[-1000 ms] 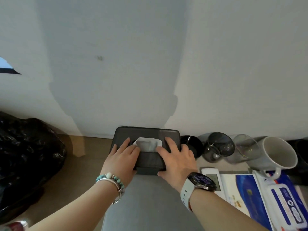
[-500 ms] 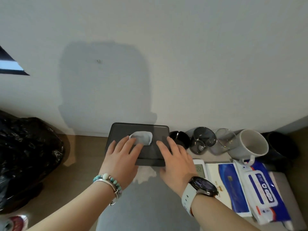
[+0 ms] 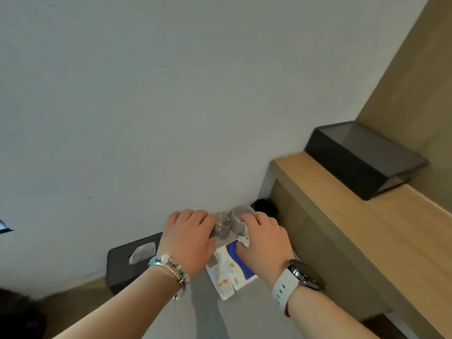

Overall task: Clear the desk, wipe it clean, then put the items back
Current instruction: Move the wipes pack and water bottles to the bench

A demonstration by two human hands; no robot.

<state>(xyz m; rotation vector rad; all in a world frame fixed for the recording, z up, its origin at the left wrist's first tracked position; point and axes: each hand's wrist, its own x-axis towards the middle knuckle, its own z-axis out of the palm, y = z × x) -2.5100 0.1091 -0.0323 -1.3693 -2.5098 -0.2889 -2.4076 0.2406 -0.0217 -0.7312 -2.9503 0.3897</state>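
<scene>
The left hand [image 3: 188,238] lay palm down at the far side of the grey tabletop [image 3: 208,316], its fingers bent together at the knuckles and its thumb side against a clear glass [image 3: 221,226]. Motion blur hid the fingertips, so it could not be determined whether they pinched the glass. The right hand [image 3: 265,237], also palm down, had its fingers curled round the wall of the white mug [image 3: 241,217], which stood just beside the glass, close to the wall. A white remote [image 3: 224,280] and a blue-and-white booklet [image 3: 238,256] lay flat between the two wrists, partly under the hands. The side panel of a wooden ledge [image 3: 342,216] closed off the tabletop on the right; a black object [image 3: 265,206] sat in the corner behind the mug. Open grey surface lay on the near side, between the forearms. A dark tissue box [image 3: 127,265] stood at the left edge against the wall, with white tissue showing in its top slot. A dark open tray [image 3: 362,155] sat on the ledge.
</scene>
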